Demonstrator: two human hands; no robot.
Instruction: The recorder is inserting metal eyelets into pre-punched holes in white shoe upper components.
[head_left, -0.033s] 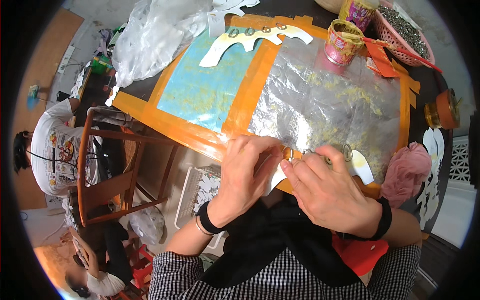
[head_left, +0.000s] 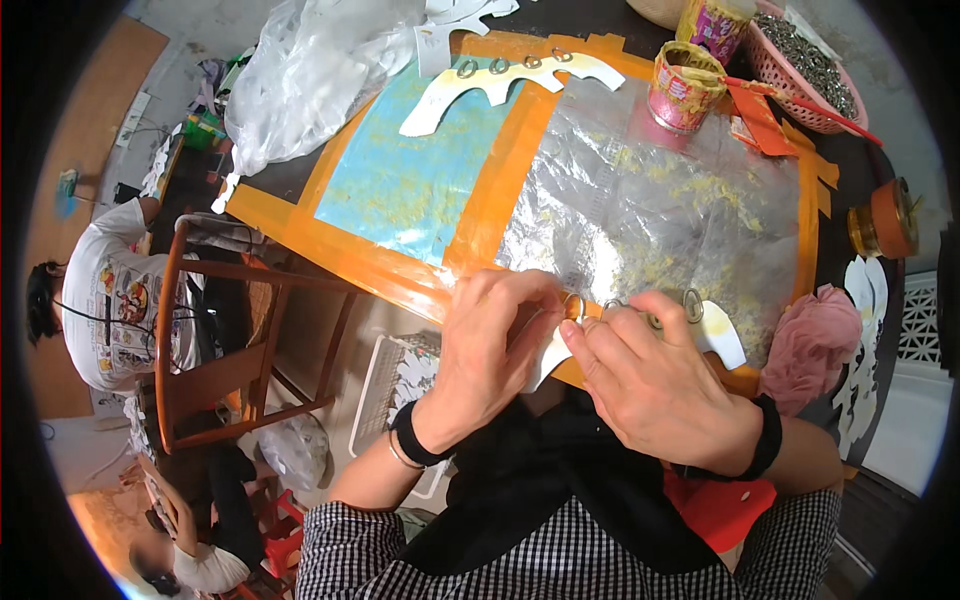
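Head view: left hand point(head_left: 492, 335) and right hand point(head_left: 648, 392) pinch white strip point(head_left: 722, 338) (one end jutting past right hand).

I'd call this a small handwork workshop: the dark worktable point(head_left: 282, 180) is mostly covered with silver plastic sheeting point(head_left: 570, 190) bordered in orange tape point(head_left: 480, 205) and smeared with yellowish paste point(head_left: 715, 185), with a paste-crusted tub point(head_left: 675, 108) and a pink basket point(head_left: 772, 68) full of small metal parts point(head_left: 808, 62) towards the back. A scalloped white cutout point(head_left: 438, 100) bearing a row of metal rings point(head_left: 500, 66) lies there, and a plastic crate point(head_left: 372, 385) below holds pale pieces point(head_left: 412, 380).
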